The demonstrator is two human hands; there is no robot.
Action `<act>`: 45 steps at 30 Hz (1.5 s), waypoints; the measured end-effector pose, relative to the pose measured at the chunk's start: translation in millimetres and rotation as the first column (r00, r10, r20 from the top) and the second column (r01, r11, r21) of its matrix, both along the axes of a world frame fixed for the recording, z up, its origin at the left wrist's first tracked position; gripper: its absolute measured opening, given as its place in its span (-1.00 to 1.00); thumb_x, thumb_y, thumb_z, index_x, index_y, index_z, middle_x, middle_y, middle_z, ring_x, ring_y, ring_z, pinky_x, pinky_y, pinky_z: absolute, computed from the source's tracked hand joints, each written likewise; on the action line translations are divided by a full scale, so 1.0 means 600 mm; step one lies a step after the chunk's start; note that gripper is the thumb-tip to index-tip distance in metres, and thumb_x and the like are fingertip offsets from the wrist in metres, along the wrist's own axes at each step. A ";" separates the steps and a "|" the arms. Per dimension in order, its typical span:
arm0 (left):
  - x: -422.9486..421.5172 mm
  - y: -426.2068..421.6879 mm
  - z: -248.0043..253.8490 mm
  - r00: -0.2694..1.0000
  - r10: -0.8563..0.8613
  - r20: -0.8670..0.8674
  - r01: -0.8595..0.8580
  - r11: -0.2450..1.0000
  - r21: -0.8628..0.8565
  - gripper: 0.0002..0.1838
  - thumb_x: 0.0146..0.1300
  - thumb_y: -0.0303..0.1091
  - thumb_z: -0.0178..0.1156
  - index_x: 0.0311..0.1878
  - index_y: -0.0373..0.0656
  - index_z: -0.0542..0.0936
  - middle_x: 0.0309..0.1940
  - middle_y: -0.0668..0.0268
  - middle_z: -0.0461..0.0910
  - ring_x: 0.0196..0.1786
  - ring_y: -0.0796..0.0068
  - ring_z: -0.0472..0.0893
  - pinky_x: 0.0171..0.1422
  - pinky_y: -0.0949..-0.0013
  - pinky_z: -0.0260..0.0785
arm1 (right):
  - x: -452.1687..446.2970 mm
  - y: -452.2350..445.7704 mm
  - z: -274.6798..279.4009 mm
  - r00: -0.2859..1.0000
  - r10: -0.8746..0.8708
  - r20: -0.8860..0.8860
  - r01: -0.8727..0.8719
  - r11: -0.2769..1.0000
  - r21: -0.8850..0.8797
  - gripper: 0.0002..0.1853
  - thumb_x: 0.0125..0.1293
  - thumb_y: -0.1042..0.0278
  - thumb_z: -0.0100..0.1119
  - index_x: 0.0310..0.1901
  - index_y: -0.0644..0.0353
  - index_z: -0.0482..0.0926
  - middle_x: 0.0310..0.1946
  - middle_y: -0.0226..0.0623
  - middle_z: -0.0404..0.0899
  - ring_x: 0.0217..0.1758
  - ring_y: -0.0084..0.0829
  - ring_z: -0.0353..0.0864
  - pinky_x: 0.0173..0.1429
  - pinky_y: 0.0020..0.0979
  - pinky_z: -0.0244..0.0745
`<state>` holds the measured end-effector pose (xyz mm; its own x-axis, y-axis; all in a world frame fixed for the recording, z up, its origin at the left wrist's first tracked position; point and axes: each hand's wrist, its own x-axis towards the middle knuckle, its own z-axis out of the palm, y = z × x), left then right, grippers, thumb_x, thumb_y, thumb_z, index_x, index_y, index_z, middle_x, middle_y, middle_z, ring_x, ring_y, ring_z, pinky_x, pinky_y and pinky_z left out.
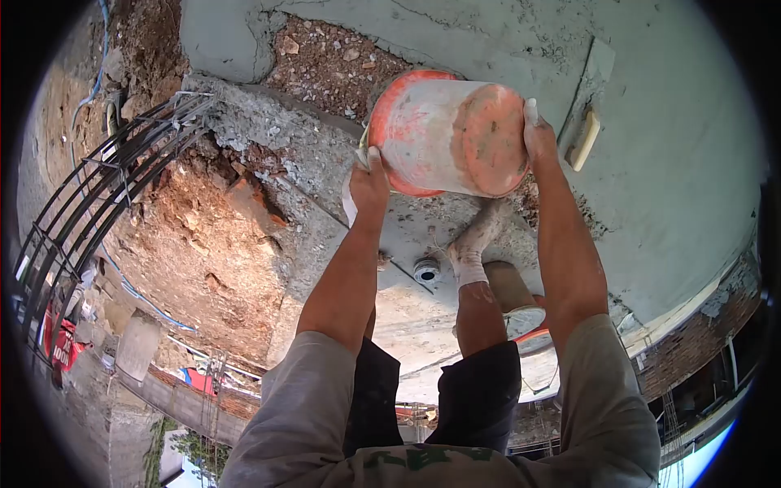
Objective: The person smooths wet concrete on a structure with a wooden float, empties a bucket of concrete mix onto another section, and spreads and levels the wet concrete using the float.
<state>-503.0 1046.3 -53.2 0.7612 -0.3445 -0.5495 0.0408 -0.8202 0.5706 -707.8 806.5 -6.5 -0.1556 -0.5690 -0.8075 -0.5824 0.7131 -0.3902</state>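
Note:
An orange bucket (439, 134) smeared with grey cement lies tipped on its side in the air between my hands. Its mouth faces left and its base faces right; the inside is hidden from me. My left hand (368, 185) grips the rim, its thumb on the outer wall. At the other end my right hand (538, 140) clasps the edge of the base. Whitish stains or coverings show on my fingertips. Just right of that hand, a plastering trowel (584, 140) with a pale handle rests on the smooth grey cement.
Wet-looking cement (667, 195) spreads at the right, and a patch of bare gravel (325, 65) shows beyond the bucket. Bent steel rebar (106, 195) juts out at left above broken earth (203, 236). Near my foot (476, 236) are a round pipe opening (426, 271) and another bucket (511, 291).

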 end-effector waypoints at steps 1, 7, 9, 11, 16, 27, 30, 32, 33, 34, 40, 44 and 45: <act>-0.004 -0.010 0.023 0.999 -0.035 -0.011 0.036 0.994 0.100 -0.38 0.38 0.13 0.00 -0.09 -0.40 0.57 -0.22 -0.11 0.62 -0.10 -0.04 0.60 0.05 0.13 0.40 | -0.005 0.003 0.021 0.995 0.070 -0.068 -0.073 0.996 -0.047 -0.22 0.35 -0.41 -0.16 0.13 0.24 0.55 0.08 0.05 0.56 0.13 0.04 0.53 0.22 -0.19 0.40; -0.021 -0.035 0.131 0.987 -0.114 -0.114 0.123 0.989 0.077 -0.45 0.40 0.08 0.02 -0.06 -0.34 0.58 -0.24 0.01 0.65 -0.15 0.07 0.63 0.00 0.16 0.40 | -0.051 0.041 0.167 0.922 0.109 -0.371 -0.178 0.971 -0.158 -0.21 0.38 -0.41 -0.28 0.03 0.24 0.61 -0.07 0.14 0.61 0.04 0.10 0.56 0.18 -0.12 0.39; -0.034 -0.047 0.173 0.966 -0.131 -0.222 0.156 0.983 0.100 -0.44 0.40 0.10 0.00 -0.08 -0.34 0.58 -0.25 -0.05 0.66 -0.13 -0.05 0.63 -0.01 0.12 0.41 | -0.113 0.070 0.174 0.952 -0.033 -0.306 -0.033 0.977 -0.211 -0.23 0.40 -0.37 -0.23 0.00 0.31 0.62 -0.10 0.09 0.64 0.00 -0.02 0.60 0.16 -0.18 0.42; -0.053 -0.072 0.211 0.951 -0.256 -0.175 0.276 0.956 0.096 -0.42 0.38 0.16 -0.04 -0.14 -0.30 0.58 -0.30 -0.10 0.64 -0.16 -0.15 0.62 -0.03 0.01 0.42 | -0.128 0.088 0.235 0.933 -0.302 -0.196 0.249 0.934 -0.254 -0.24 0.41 -0.33 -0.17 0.00 0.37 0.61 -0.11 -0.01 0.65 -0.03 -0.19 0.62 0.11 -0.23 0.46; -0.098 -0.120 0.329 0.817 -0.463 -0.344 0.519 0.850 0.088 -0.38 0.37 0.20 -0.08 -0.16 -0.28 0.56 -0.30 -0.16 0.63 -0.16 -0.21 0.61 -0.03 -0.05 0.42 | -0.231 0.126 0.347 0.825 -0.563 -0.046 0.551 0.820 -0.158 -0.27 0.41 -0.33 -0.16 0.16 0.28 0.51 -0.01 -0.18 0.61 0.00 -0.28 0.61 0.09 -0.29 0.52; -0.015 -0.136 0.545 0.786 -0.560 -0.263 0.548 0.827 -0.124 -0.44 0.39 0.15 -0.09 -0.22 -0.27 0.52 -0.47 -0.08 0.62 -0.34 -0.16 0.63 -0.22 -0.06 0.45 | -0.201 0.147 0.490 0.736 -0.650 0.187 0.664 0.748 -0.011 -0.26 0.40 -0.36 -0.18 0.25 0.20 0.45 0.01 -0.23 0.60 -0.02 -0.28 0.61 0.06 -0.29 0.55; -0.018 -0.169 0.669 0.770 -0.602 -0.212 0.545 0.793 -0.270 -0.52 0.39 0.04 0.00 -0.32 -0.29 0.48 -0.53 -0.06 0.59 -0.42 -0.13 0.62 -0.33 -0.03 0.44 | -0.165 0.145 0.545 0.667 -0.540 0.513 0.647 0.762 -0.040 -0.29 0.41 -0.37 -0.24 0.28 0.09 0.36 0.11 -0.29 0.50 0.17 -0.32 0.45 0.27 -0.23 0.40; -0.033 -0.195 0.802 0.641 -0.735 -0.221 0.570 0.649 -0.504 -0.59 0.37 -0.05 0.05 -0.38 -0.27 0.44 -0.62 -0.01 0.55 -0.52 -0.07 0.61 -0.44 0.03 0.42 | -0.177 0.146 0.572 0.659 -0.519 0.544 0.643 0.764 -0.051 -0.29 0.40 -0.37 -0.23 0.27 0.11 0.37 0.09 -0.27 0.52 0.13 -0.31 0.47 0.23 -0.21 0.42; -0.054 -0.196 0.853 0.626 -0.772 -0.110 0.563 0.544 -0.622 -0.60 0.37 -0.06 0.07 -0.38 -0.25 0.43 -0.70 0.02 0.51 -0.59 -0.02 0.59 -0.48 0.04 0.40 | -0.180 0.144 0.576 0.643 -0.555 0.527 0.660 0.751 -0.016 -0.28 0.40 -0.37 -0.22 0.26 0.13 0.38 0.08 -0.25 0.53 0.12 -0.30 0.48 0.21 -0.21 0.43; -0.070 -0.195 0.907 0.621 -0.779 -0.082 0.549 0.507 -0.665 -0.60 0.37 -0.05 0.08 -0.38 -0.24 0.43 -0.73 0.05 0.49 -0.63 0.01 0.57 -0.52 0.05 0.38 | -0.187 0.145 0.577 0.642 -0.585 0.495 0.666 0.746 0.018 -0.28 0.40 -0.37 -0.22 0.25 0.14 0.39 0.07 -0.24 0.53 0.10 -0.29 0.50 0.19 -0.20 0.44; -0.094 -0.184 1.046 0.594 -0.799 -0.091 0.563 0.494 -0.663 -0.56 0.38 -0.02 0.08 -0.38 -0.27 0.43 -0.63 -0.01 0.50 -0.51 -0.08 0.56 -0.43 0.03 0.33 | -0.342 0.246 0.628 0.816 -0.576 0.046 0.554 0.803 0.220 -0.25 0.37 -0.38 -0.19 0.20 0.22 0.44 0.01 -0.16 0.58 0.01 -0.26 0.57 0.07 -0.16 0.50; -0.103 -0.120 1.024 0.611 -0.790 -0.054 0.696 0.568 -0.440 -0.57 0.36 -0.01 0.08 -0.16 -0.29 0.53 -0.47 -0.08 0.56 -0.34 -0.08 0.60 -0.26 0.06 0.39 | -0.376 0.277 0.696 0.947 -0.321 0.006 0.306 0.910 0.279 -0.15 0.35 -0.45 -0.20 0.25 0.29 0.37 0.04 -0.07 0.57 0.05 -0.20 0.57 0.04 -0.15 0.51; -0.103 -0.101 1.018 0.616 -0.788 -0.002 0.714 0.560 -0.420 -0.57 0.36 -0.02 0.08 -0.11 -0.29 0.54 -0.44 -0.11 0.57 -0.30 -0.08 0.60 -0.22 0.07 0.40 | -0.362 0.269 0.706 0.970 -0.242 0.030 0.225 0.938 0.265 -0.15 0.34 -0.45 -0.17 0.23 0.30 0.38 0.02 -0.06 0.58 0.01 -0.21 0.60 0.03 -0.15 0.52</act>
